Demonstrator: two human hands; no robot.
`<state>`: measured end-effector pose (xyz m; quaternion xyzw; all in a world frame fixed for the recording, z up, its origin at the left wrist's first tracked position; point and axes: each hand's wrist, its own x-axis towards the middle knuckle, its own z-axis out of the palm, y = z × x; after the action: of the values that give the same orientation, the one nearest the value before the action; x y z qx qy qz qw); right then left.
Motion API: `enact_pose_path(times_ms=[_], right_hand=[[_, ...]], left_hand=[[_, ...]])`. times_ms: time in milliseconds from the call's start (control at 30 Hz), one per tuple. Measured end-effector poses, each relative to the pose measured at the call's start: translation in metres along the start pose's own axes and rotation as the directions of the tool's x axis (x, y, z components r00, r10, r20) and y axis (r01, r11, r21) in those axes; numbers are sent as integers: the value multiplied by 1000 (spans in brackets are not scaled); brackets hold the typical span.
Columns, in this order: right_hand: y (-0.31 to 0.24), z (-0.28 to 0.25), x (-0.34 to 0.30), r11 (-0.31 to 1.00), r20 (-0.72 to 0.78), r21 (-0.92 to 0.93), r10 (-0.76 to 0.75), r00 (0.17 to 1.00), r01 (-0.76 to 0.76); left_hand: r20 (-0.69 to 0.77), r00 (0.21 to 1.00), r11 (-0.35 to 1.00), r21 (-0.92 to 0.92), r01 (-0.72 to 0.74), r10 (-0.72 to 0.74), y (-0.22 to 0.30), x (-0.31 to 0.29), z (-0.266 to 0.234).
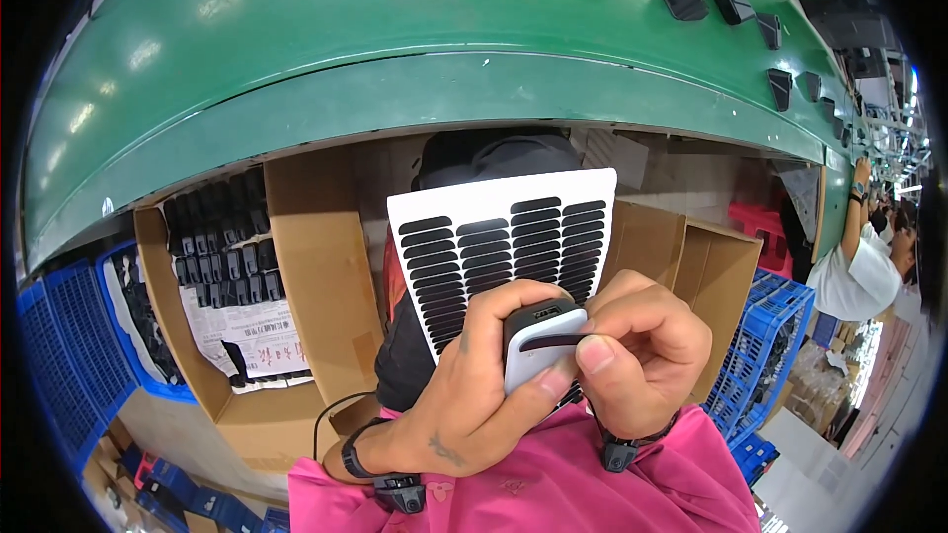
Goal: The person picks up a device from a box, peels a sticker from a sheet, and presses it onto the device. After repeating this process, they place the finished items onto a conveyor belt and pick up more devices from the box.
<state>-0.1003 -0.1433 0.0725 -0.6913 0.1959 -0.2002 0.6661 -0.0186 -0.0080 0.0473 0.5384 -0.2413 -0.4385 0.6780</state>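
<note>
My left hand is closed round a small device with a black body and a pale grey face. A port shows in its upper end. Across the grey face lies a dark curved sticker strip, its right end pinched between the thumb and a finger of my right hand. I cannot tell how much of the strip touches the face. Behind both hands, a white sheet carries columns of black rounded strips, some slots showing white. My hands hide its lower part.
The green workbench spans the front, with several black devices at its far right. A left cardboard box holds rows of black devices on newspaper. Another cardboard box, a blue crate and a person in white are at right.
</note>
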Motion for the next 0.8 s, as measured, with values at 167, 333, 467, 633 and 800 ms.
enact_pose_path(times_ms=[167, 333, 467, 633, 800], right_hand=[[1, 0, 1, 1000, 4, 9, -5, 1000, 5], [4, 0, 2, 999, 3, 4, -41, 999, 41], [6, 1, 2, 998, -5, 5, -63, 998, 63], [4, 2, 2, 999, -12, -24, -41, 999, 41], [2, 3, 3, 997, -19, -76, -28, 999, 27]], left_hand=[[6, 1000, 1000, 18, -7, 6, -1, 0, -1], [-1, 1000, 1000, 29, 7, -7, 2, 0, -1], [1, 1000, 998, 69, 13, -13, 2, 0, -1], [-11, 1000, 996, 89, 7, -6, 0, 0, 0], [-30, 999, 993, 114, -13, 16, -2, 0, 1]])
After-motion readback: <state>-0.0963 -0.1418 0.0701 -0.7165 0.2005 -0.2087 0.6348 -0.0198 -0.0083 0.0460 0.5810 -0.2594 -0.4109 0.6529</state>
